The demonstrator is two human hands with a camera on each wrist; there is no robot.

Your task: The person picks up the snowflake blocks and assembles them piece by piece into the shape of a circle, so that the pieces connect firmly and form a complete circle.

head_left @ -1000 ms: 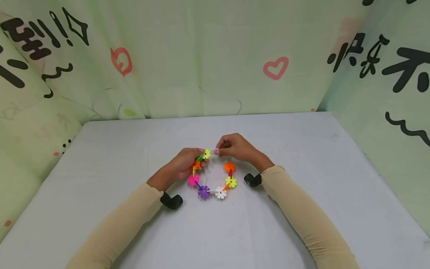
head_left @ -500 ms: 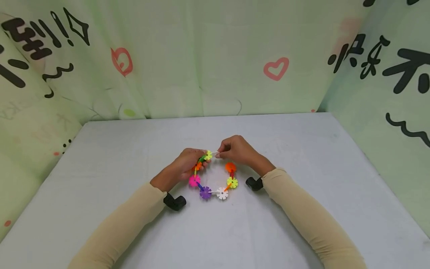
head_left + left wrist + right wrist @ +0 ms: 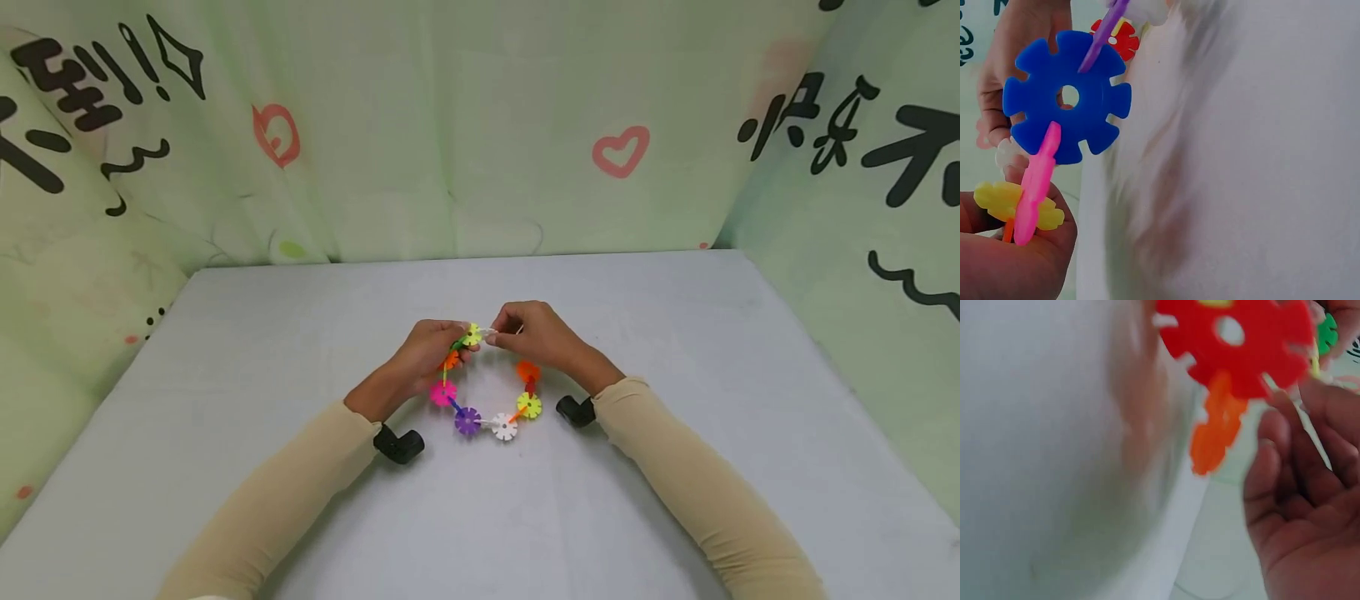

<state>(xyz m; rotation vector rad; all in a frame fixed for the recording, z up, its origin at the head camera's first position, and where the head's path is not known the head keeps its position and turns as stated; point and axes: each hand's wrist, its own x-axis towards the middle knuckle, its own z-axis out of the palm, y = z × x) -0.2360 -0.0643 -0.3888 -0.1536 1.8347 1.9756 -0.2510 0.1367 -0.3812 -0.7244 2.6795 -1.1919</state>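
A chain of notched plastic snowflake discs curves in an open ring between the hands. My left hand (image 3: 427, 350) grips one end of it, near a yellow disc (image 3: 472, 334) and a green disc (image 3: 457, 343). Just right of that, my right hand (image 3: 536, 333) pinches a white disc (image 3: 487, 332) that meets the yellow one. The chain's other end, an orange disc (image 3: 528, 372), hangs below the right hand, untouched. In the left wrist view a blue disc (image 3: 1094, 109) and a pink disc (image 3: 1038, 184) stand close. A red disc (image 3: 1247, 356) partly blocks the right wrist view.
A white-covered table (image 3: 300, 517) lies under the hands. Pale green curtain (image 3: 450, 125) with printed hearts and black characters encloses the back and sides. A black wrist mount (image 3: 400, 445) sits at the left cuff, another mount (image 3: 576, 412) at the right cuff.
Both hands and the chain shift slightly right in the head view, and the left hand rises a little. The printed curtain shifts slightly right too. Both holds stay the same.
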